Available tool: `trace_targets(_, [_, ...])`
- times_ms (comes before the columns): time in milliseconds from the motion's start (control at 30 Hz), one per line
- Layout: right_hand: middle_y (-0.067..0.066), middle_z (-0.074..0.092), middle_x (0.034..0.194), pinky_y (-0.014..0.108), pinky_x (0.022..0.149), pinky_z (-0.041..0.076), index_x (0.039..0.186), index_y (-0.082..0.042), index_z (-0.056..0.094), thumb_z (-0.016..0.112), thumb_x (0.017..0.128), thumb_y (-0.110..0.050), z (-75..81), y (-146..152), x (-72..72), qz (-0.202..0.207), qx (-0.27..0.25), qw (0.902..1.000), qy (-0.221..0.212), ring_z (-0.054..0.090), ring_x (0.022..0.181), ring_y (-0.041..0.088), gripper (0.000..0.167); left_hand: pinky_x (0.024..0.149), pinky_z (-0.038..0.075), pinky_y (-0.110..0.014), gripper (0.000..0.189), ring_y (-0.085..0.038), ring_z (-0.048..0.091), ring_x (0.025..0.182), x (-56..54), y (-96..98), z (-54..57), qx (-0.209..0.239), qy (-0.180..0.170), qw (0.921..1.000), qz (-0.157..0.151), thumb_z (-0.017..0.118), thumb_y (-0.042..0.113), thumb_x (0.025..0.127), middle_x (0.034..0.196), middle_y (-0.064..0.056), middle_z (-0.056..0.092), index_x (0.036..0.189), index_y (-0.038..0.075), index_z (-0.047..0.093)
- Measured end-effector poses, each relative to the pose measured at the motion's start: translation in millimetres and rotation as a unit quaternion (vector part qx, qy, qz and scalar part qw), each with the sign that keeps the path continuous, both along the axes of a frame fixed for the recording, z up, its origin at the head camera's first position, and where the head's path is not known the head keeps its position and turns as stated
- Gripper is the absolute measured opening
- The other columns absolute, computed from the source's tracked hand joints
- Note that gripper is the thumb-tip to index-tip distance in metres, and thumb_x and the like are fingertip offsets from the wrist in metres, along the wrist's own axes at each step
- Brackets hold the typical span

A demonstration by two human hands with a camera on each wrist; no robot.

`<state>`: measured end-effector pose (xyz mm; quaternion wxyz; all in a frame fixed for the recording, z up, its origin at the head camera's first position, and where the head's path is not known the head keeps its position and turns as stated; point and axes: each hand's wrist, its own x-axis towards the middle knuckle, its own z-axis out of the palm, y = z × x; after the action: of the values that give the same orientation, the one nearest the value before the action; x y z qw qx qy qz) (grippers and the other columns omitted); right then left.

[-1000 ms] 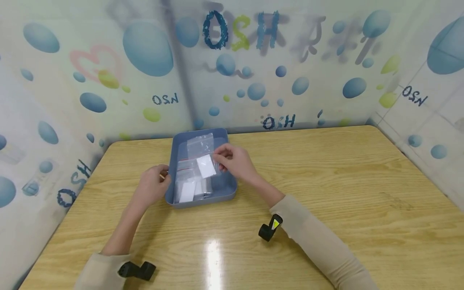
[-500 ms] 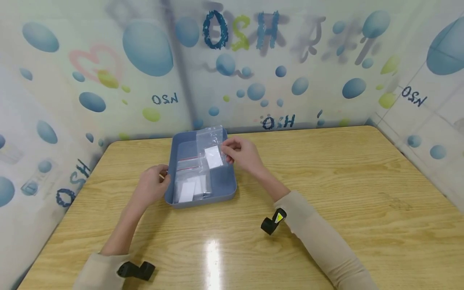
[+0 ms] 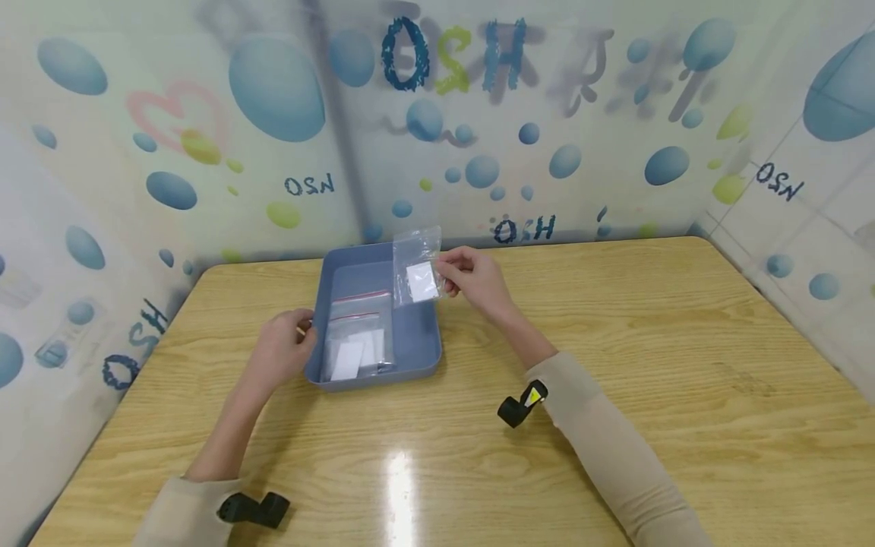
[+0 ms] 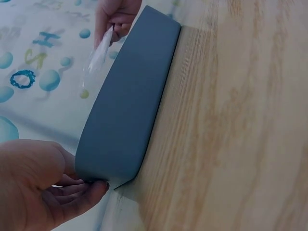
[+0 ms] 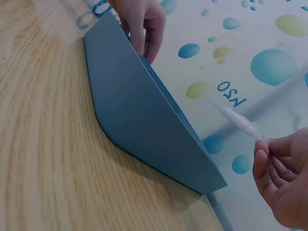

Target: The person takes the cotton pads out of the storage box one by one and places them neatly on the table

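Note:
A clear zip bag [image 3: 405, 247] with a white square packet [image 3: 421, 282] inside is pinched at its right edge by my right hand [image 3: 476, 281]. It hangs above the right rear part of a blue-grey tray [image 3: 418, 346]; the right wrist view shows the bag [image 5: 240, 121] edge-on, over the rim. My left hand [image 3: 282, 346] grips the tray's left wall, and in the right wrist view fingers of the left hand [image 5: 144, 26] reach over the rim. More zip bags [image 3: 362, 308] with red seal lines and white contents [image 3: 349, 360] lie in the tray's left front part.
The tray stands on a wood-grain table [image 3: 615, 365], towards its far left. A printed curtain-like wall [image 3: 478, 197] with blue bubbles rises right behind the far edge. Black wrist cameras [image 3: 522, 403] stick out from both sleeves.
My right hand has lifted the bag away from the other bags, moving right and towards the back. The left hand stays at the tray's left wall, and the tray has shifted slightly left.

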<state>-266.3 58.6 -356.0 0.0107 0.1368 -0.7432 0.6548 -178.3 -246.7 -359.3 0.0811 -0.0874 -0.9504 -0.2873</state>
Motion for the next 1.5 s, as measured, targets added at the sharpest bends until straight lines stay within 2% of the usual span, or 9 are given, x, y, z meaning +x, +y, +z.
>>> trace_targets(267, [0.007, 0.066, 0.08, 0.029, 0.063, 0.055, 0.109, 0.003, 0.069, 0.068, 0.098, -0.015, -1.0, 12.1, -6.5, -0.022, 0.001, 0.9997, -0.013, 0.06, 0.064, 0.014, 0.021, 0.066, 0.056, -0.044, 0.031, -0.037, 0.07, 0.082, -0.4, -1.9, -0.7, -0.002, 0.0, 1.0, 0.003, 0.052, -0.002, 0.095, 0.1, -0.031, 0.067, 0.119, -0.021, 0.06])
trace_targets(533, [0.008, 0.065, 0.084, 0.038, 0.07, 0.057, 0.111, 0.003, 0.069, 0.065, 0.1, -0.017, -5.9, 22.5, -14.1, -0.048, 0.017, 0.9986, -0.015, 0.059, 0.065, 0.013, 0.023, 0.066, 0.056, -0.045, 0.031, -0.037, 0.069, 0.083, -0.6, -3.0, 0.0, -0.002, -0.001, 1.0, 0.004, 0.051, -0.001, 0.096, 0.1, -0.031, 0.067, 0.119, -0.02, 0.06])
trace_targets(767, [0.011, 0.065, 0.09, 0.024, 0.064, 0.054, 0.113, 0.003, 0.068, 0.065, 0.1, -0.017, -8.6, 31.7, -18.8, -0.066, 0.015, 0.9974, -0.027, 0.059, 0.067, 0.013, 0.024, 0.068, 0.056, -0.046, 0.031, -0.038, 0.069, 0.083, -0.4, -3.0, 0.0, -0.004, 0.003, 1.0, 0.006, 0.052, -0.002, 0.095, 0.1, -0.031, 0.067, 0.118, -0.02, 0.06])
trace_targets(933, [0.01, 0.065, 0.089, 0.022, 0.063, 0.053, 0.113, 0.004, 0.068, 0.065, 0.1, -0.017, -10.9, 38.6, -21.5, -0.077, 0.009, 0.9963, -0.036, 0.058, 0.069, 0.013, 0.025, 0.068, 0.056, -0.046, 0.03, -0.037, 0.069, 0.082, -1.3, -3.7, -0.8, -0.003, 0.005, 0.9999, 0.008, 0.051, -0.001, 0.095, 0.1, -0.031, 0.067, 0.117, -0.019, 0.061])
trace_targets(1133, [0.008, 0.065, 0.088, 0.028, 0.067, 0.054, 0.113, 0.004, 0.069, 0.067, 0.099, -0.02, -16.5, 43.9, -26.0, -0.099, 0.025, 0.9937, -0.046, 0.057, 0.07, 0.013, 0.027, 0.068, 0.056, -0.047, 0.03, -0.038, 0.069, 0.082, -1.9, -3.8, -1.4, -0.003, 0.009, 0.9999, 0.006, 0.051, -0.001, 0.095, 0.1, -0.031, 0.067, 0.117, -0.018, 0.062])
trace_targets(1333, [0.012, 0.066, 0.091, 0.021, 0.061, 0.051, 0.114, 0.005, 0.07, 0.065, 0.099, -0.016, -23.5, 46.6, -28.8, -0.109, 0.049, 0.992, -0.041, 0.057, 0.068, 0.011, 0.027, 0.068, 0.056, -0.047, 0.029, -0.037, 0.069, 0.081, -2.4, -3.9, -1.5, -0.004, 0.013, 0.9999, 0.003, 0.052, -0.002, 0.095, 0.099, -0.031, 0.067, 0.116, -0.018, 0.062])
trace_targets(1500, [0.016, 0.068, 0.092, 0.022, 0.06, 0.053, 0.113, 0.006, 0.069, 0.064, 0.099, -0.014, -27.7, 47.4, -29.5, -0.11, 0.066, 0.9908, -0.042, 0.058, 0.065, 0.01, 0.025, 0.067, 0.056, -0.046, 0.029, -0.038, 0.069, 0.082, -2.3, -3.7, -1.5, -0.004, 0.008, 0.9999, 0.005, 0.052, -0.002, 0.095, 0.1, -0.032, 0.067, 0.117, -0.019, 0.061])
